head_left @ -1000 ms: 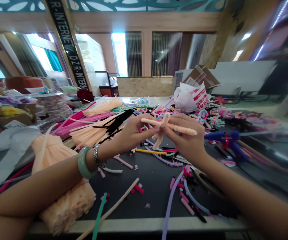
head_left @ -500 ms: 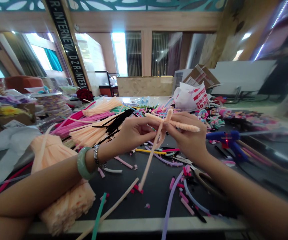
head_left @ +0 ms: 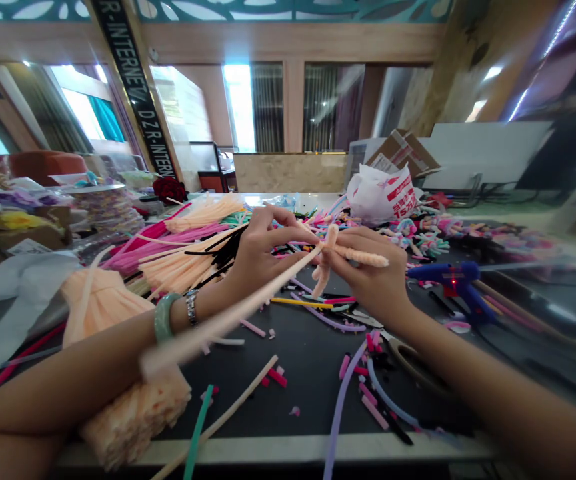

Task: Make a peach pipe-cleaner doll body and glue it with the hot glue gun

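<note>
Two hands in view, both mine. Left hand (head_left: pixel 271 250) is clenched, fingers and thumb pinching one long fuzzy peach chenille stem (head_left: pixel 248 297). Right hand (head_left: pixel 368 277) is grasping the crossing of a peach pipe-cleaner figure (head_left: pixel 333 252), which sits in the air between my hands, above a black work surface (head_left: pixel 308 393). Figure shows three arms: one short ribbed arm to the right, one loop hanging down, and the long stem running down-left across my left wrist. Its outer end is motion-blurred. My fingers hide the joint, so I can't make out how the stems are wrapped.

Two bands on my left wrist: one pale green jade bangle (head_left: pixel 163 319), one metal link bracelet (head_left: pixel 191 307).

Right of my hands: one blue hot glue gun (head_left: pixel 455 280) with a red light on, and one pair of scissors (head_left: pixel 408 360), handles partly cut off by my right forearm.

Left of my hands: four peach chenille bundles, the nearest (head_left: pixel 188 263) just beside my left hand, and one folded bundle (head_left: pixel 133 413) under my left forearm, partly hidden. Also one magenta bundle (head_left: pixel 138 250) and a few black stems (head_left: pixel 223 250).

Loose cut pieces on the surface: too many and too overlapped to count.
</note>
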`<state>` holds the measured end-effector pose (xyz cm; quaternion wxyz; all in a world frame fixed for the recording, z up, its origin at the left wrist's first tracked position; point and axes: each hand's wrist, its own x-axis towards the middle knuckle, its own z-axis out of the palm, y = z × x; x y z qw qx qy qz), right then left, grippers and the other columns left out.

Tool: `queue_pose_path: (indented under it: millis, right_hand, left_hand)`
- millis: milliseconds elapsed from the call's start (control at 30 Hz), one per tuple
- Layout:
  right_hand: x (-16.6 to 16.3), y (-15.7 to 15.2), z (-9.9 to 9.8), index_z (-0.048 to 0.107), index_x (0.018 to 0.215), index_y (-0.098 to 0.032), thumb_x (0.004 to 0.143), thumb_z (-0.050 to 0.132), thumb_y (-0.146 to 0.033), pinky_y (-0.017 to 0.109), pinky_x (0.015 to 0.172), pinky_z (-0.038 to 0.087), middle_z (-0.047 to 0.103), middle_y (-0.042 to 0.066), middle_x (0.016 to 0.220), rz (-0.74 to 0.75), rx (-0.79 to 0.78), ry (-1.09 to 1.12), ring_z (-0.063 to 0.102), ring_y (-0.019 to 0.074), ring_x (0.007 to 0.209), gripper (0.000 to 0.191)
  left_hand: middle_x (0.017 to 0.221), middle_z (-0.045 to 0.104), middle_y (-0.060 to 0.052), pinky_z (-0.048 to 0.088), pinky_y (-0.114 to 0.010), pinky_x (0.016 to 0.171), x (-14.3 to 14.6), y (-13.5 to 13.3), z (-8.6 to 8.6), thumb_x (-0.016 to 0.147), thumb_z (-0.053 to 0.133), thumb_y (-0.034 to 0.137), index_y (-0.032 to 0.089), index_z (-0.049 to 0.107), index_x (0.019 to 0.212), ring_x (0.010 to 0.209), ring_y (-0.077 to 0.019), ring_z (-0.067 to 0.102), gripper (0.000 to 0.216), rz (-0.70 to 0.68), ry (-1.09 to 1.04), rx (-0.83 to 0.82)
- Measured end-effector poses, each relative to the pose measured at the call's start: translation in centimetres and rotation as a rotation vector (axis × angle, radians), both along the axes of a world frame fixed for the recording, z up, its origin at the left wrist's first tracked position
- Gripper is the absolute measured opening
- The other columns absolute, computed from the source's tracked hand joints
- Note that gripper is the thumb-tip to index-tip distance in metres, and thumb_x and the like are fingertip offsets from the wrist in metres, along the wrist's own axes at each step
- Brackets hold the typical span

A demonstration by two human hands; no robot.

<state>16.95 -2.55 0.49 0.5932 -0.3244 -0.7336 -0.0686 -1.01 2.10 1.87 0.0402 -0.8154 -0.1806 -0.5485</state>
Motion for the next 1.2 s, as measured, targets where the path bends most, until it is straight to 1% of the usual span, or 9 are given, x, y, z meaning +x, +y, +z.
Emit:
queue_pose_path:
  millis: [100, 267, 433, 533, 600, 700, 800, 967, 1200]
  right_hand:
    - [0.03, -0.06, 0.04, 0.070, 0.073, -0.020, 0.082, 0.061, -0.016, 0.030, 0.071, 0.049, 0.070, 0.003, 0.074, 0.008, -0.008, -0.026, 0.063, 0.0155, 0.075, 0.013]
    - [0.00, 0.11, -0.21, 0.069, 0.077, -0.021, 0.082, 0.061, -0.014, 0.029, 0.071, 0.050, 0.070, 0.002, 0.076, 0.046, 0.046, -0.064, 0.063, 0.0143, 0.076, 0.012]
    - [-0.13, 0.19, -0.42, 0.069, 0.078, -0.017, 0.079, 0.061, -0.009, 0.027, 0.070, 0.050, 0.068, 0.004, 0.078, 0.056, 0.066, -0.080, 0.062, 0.0135, 0.075, 0.011]
    - [-0.23, 0.08, -0.40, 0.068, 0.078, -0.017, 0.080, 0.060, -0.010, 0.027, 0.070, 0.051, 0.068, 0.004, 0.078, 0.057, 0.073, -0.100, 0.063, 0.0135, 0.075, 0.011]
    - [-0.29, 0.01, -0.38, 0.069, 0.079, -0.017, 0.081, 0.060, -0.010, 0.027, 0.071, 0.051, 0.068, 0.004, 0.079, 0.056, 0.075, -0.112, 0.063, 0.0136, 0.076, 0.012]
    - [-0.34, -0.03, -0.44, 0.069, 0.080, -0.019, 0.081, 0.059, -0.010, 0.026, 0.071, 0.051, 0.069, 0.003, 0.078, 0.057, 0.093, -0.122, 0.063, 0.0136, 0.076, 0.013]
    - [-0.34, -0.01, -0.61, 0.069, 0.082, -0.020, 0.082, 0.059, -0.011, 0.027, 0.073, 0.052, 0.070, 0.003, 0.080, 0.059, 0.097, -0.135, 0.064, 0.0141, 0.078, 0.014]
    - [-0.32, -0.02, -0.80, 0.069, 0.084, -0.020, 0.083, 0.058, -0.013, 0.027, 0.075, 0.052, 0.070, 0.003, 0.083, 0.064, 0.079, -0.127, 0.064, 0.0142, 0.080, 0.013]
    - [-0.20, -0.07, -0.36, 0.069, 0.080, -0.018, 0.081, 0.059, -0.011, 0.026, 0.071, 0.050, 0.068, 0.003, 0.080, 0.061, 0.071, -0.100, 0.063, 0.0133, 0.075, 0.012]
  left_hand:
    - [0.095, 0.059, -0.006, 0.041, -0.036, 0.086, 0.08, -0.13, 0.19, 0.067, 0.075, 0.039, 0.024, 0.074, 0.084, 0.094, -0.0191, 0.053, 0.022, 0.046, 0.023, 0.033]
    - [0.078, 0.070, -0.003, 0.042, -0.034, 0.082, -0.03, -0.10, 0.38, 0.073, 0.072, 0.033, 0.022, 0.073, 0.080, 0.080, -0.0169, 0.058, 0.013, -0.141, 0.095, -0.051]
    - [0.074, 0.069, -0.004, 0.046, -0.030, 0.073, 0.01, -0.16, 0.33, 0.077, 0.068, 0.032, 0.016, 0.072, 0.076, 0.074, -0.0161, 0.061, 0.016, -0.205, 0.052, -0.405]
    - [0.073, 0.069, -0.005, 0.049, -0.029, 0.069, 0.25, -0.16, 0.29, 0.077, 0.068, 0.032, 0.013, 0.070, 0.074, 0.072, -0.0163, 0.063, 0.020, -0.294, 0.005, -0.609]
    - [0.071, 0.068, -0.005, 0.050, -0.028, 0.067, 0.43, -0.17, 0.28, 0.075, 0.069, 0.031, 0.012, 0.065, 0.072, 0.071, -0.0155, 0.064, 0.020, -0.359, -0.053, -0.698]
    - [0.064, 0.065, 0.000, 0.051, -0.025, 0.060, 0.60, -0.21, 0.24, 0.070, 0.075, 0.027, 0.015, 0.055, 0.080, 0.063, -0.0133, 0.064, 0.026, -0.447, -0.179, -0.802]
    - [0.059, 0.060, 0.004, 0.049, -0.021, 0.054, 0.62, -0.24, 0.15, 0.066, 0.078, 0.025, 0.018, 0.046, 0.078, 0.056, -0.0103, 0.061, 0.034, -0.481, -0.226, -0.803]
    - [0.060, 0.057, 0.002, 0.045, -0.018, 0.050, 0.48, -0.15, 0.05, 0.067, 0.076, 0.027, 0.013, 0.055, 0.067, 0.054, -0.0068, 0.055, 0.025, -0.378, -0.146, -0.694]
    - [0.072, 0.066, -0.003, 0.050, -0.022, 0.062, 0.49, 0.03, 0.08, 0.072, 0.072, 0.029, 0.011, 0.065, 0.077, 0.066, -0.0110, 0.062, 0.020, -0.401, -0.093, -0.742]
